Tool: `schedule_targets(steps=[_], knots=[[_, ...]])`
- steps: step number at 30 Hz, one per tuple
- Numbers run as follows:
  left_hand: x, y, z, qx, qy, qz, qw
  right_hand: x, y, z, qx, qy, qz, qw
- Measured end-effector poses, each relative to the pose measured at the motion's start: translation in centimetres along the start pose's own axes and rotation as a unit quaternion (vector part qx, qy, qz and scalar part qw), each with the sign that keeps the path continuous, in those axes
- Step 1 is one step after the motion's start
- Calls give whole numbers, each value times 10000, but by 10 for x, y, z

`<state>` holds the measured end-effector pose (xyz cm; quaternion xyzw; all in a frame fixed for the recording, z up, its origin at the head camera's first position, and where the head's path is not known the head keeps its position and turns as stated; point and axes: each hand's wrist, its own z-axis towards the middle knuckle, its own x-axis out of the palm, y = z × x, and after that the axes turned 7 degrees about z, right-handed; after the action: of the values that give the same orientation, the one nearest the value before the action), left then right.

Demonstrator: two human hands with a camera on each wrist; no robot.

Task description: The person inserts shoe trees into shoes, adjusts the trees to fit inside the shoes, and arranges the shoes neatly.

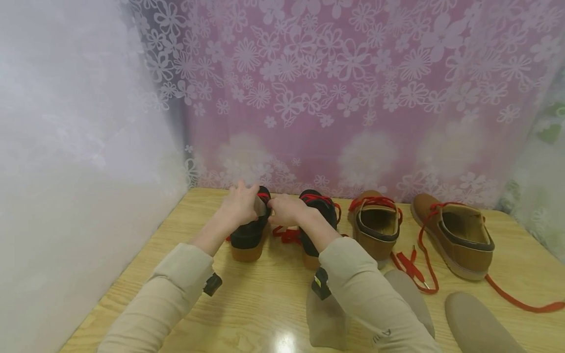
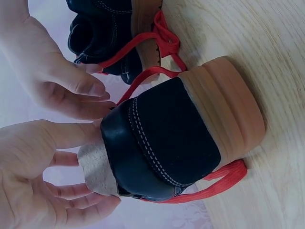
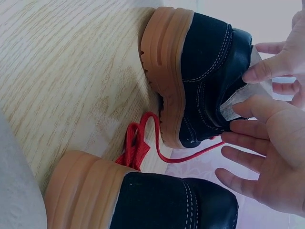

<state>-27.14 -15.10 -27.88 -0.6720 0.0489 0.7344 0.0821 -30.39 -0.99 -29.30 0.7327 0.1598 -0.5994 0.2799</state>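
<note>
A black shoe (image 1: 248, 237) with a thick tan sole and red laces stands on the table. Out of its opening sticks the heel end of a grey insole (image 2: 97, 164), the rest hidden inside. My left hand (image 1: 240, 203) holds this insole at the shoe's heel, its thumb near the collar in the left wrist view. From the shoe's right side my right hand (image 1: 289, 210) grips the collar edge. Its thumb lies at the insole and its index finger at the rim, as the right wrist view shows; the other fingers extend loosely.
Right of it stands the second black shoe (image 1: 324, 211), partly behind my right forearm. Two brown shoes with red laces, one near (image 1: 375, 230) and one farther right (image 1: 459, 240), follow. Grey insoles (image 1: 476, 323) lie in front on the wooden table (image 1: 247, 314). A pink floral curtain (image 1: 309, 122) hangs behind.
</note>
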Motion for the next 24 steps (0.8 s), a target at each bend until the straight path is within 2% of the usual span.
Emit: schedule_targets(steps=[7,16,24], knots=[[1,-1,0,16,-112,1,9999,2,-6,5,-211,-31,21,9998],[8,3,1,129,-285,-14,9995,-2,2,0,-115,-46,-26,9999],[6,7,0,295,-85,-143,9994,-3,4,-2,-62,-19,-138,9999]])
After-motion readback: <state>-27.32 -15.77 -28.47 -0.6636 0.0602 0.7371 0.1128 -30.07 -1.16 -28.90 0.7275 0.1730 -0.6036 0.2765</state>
